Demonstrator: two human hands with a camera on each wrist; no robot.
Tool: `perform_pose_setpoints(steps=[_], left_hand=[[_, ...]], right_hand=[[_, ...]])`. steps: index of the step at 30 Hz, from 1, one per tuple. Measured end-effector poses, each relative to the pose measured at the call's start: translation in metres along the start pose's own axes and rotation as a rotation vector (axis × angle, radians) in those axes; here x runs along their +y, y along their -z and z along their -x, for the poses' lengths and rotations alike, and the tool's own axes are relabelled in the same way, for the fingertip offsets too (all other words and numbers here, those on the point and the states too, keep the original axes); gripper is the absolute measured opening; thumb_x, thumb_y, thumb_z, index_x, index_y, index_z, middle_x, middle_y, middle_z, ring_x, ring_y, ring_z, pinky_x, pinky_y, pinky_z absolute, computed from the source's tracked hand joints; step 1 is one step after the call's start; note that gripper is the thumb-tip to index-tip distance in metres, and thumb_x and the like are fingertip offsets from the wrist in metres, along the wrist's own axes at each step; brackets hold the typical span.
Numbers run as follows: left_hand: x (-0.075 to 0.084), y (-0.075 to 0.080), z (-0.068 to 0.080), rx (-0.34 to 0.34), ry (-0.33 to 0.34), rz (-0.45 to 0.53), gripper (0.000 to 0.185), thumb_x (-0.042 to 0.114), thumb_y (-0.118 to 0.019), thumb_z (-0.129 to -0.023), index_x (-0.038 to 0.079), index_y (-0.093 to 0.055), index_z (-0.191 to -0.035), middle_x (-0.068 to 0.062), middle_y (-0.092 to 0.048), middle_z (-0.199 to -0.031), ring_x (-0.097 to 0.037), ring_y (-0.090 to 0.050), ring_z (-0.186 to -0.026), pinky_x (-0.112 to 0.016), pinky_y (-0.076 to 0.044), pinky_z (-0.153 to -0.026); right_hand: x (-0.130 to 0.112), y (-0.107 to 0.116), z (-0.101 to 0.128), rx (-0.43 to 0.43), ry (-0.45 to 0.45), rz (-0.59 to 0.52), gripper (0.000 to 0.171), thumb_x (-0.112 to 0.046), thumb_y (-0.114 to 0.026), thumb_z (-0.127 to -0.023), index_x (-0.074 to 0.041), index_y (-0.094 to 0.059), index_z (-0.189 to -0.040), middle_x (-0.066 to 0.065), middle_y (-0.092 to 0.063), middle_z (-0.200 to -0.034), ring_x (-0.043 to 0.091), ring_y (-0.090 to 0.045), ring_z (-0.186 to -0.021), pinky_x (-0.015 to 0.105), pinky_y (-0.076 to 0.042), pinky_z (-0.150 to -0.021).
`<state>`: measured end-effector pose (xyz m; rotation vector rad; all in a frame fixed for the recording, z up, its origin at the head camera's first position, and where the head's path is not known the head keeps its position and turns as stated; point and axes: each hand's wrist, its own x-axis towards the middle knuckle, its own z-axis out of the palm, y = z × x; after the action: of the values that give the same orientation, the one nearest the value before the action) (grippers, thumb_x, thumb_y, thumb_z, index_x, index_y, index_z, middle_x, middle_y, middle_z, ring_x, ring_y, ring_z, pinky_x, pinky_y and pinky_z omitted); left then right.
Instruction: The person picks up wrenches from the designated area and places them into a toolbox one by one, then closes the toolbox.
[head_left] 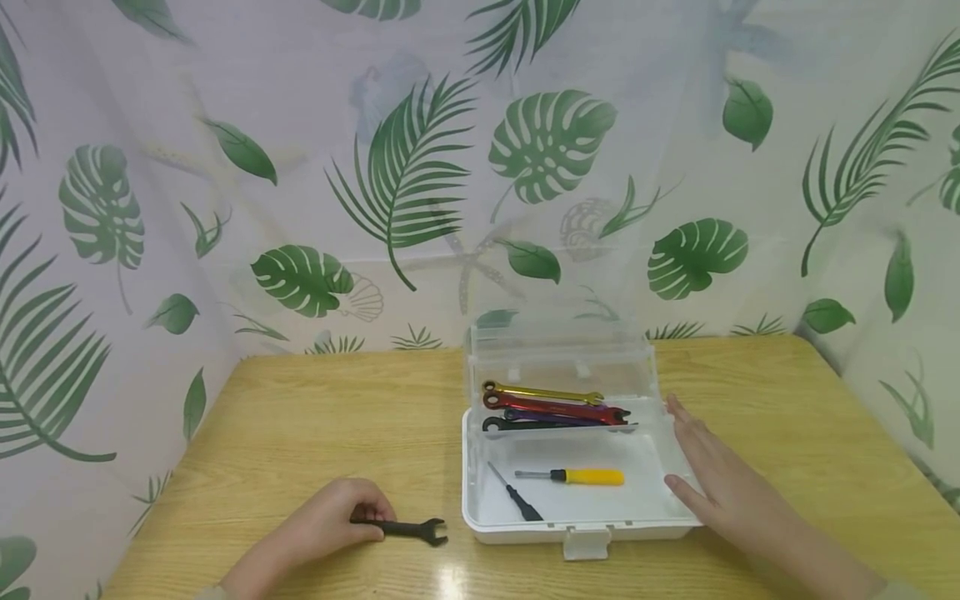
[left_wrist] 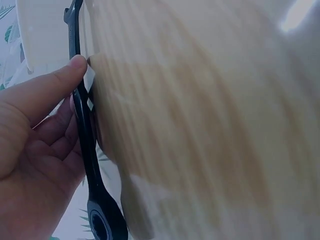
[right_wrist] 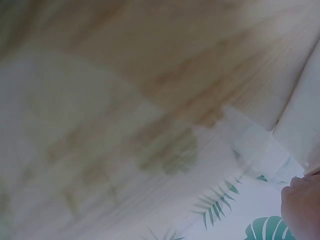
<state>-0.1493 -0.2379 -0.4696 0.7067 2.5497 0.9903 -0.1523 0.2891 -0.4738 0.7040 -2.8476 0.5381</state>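
Observation:
My left hand (head_left: 330, 525) pinches a black combination wrench (head_left: 408, 530) by its shaft, low over the table left of the box. In the left wrist view the thumb lies along the wrench (left_wrist: 86, 145), its ring end toward the bottom. My right hand (head_left: 723, 483) rests against the right side of a white toolbox (head_left: 480, 528), fingers extended. Inside the box lie a yellow-handled screwdriver (head_left: 592, 477) and a small black screwdriver (head_left: 517, 498). Behind them, a yellow wrench (head_left: 543, 392), a red wrench (head_left: 555, 407) and darker wrenches show through clear plastic.
The toolbox's clear lid (head_left: 558, 342) stands raised at the back. A white latch (head_left: 586, 543) hangs at the box's front. The wooden table (head_left: 337, 425) meets a leaf-patterned cloth (head_left: 420, 275) behind it and on both sides.

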Motion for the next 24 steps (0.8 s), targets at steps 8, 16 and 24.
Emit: perform_pose_setpoints(steps=[8, 16, 24], left_hand=[[-0.001, 0.002, -0.001, -0.014, 0.007, 0.041, 0.009, 0.011, -0.085, -0.089, 0.013, -0.08, -0.095, 0.007, -0.077, -0.091, 0.006, -0.062, -0.082, -0.018, -0.057, -0.074], [-0.001, 0.002, -0.001, -0.004, 0.042, 0.095, 0.007, 0.009, -0.082, -0.091, 0.01, -0.081, -0.098, 0.002, -0.08, -0.094, 0.003, -0.067, -0.085, -0.018, -0.058, -0.078], [-0.005, 0.01, -0.001, 0.04, 0.019, 0.081, 0.008, 0.007, -0.08, -0.092, 0.007, -0.081, -0.101, -0.003, -0.081, -0.099, 0.001, -0.069, -0.089, -0.019, -0.059, -0.08]], right_hand=[[0.002, -0.001, 0.0, 0.021, 0.028, 0.006, 0.087, -0.027, -0.065, -0.104, -0.005, -0.013, -0.17, 0.012, -0.012, -0.18, 0.037, -0.029, -0.161, -0.001, 0.008, -0.116], [0.002, 0.0, 0.0, 0.014, 0.027, 0.014, 0.086, -0.028, -0.064, -0.105, -0.005, -0.012, -0.17, 0.009, -0.011, -0.181, 0.034, -0.026, -0.163, 0.0, 0.008, -0.117], [0.001, 0.0, 0.0, 0.008, 0.024, 0.014, 0.086, -0.029, -0.063, -0.106, -0.005, -0.012, -0.17, 0.012, -0.012, -0.18, 0.037, -0.027, -0.162, 0.0, 0.009, -0.117]])
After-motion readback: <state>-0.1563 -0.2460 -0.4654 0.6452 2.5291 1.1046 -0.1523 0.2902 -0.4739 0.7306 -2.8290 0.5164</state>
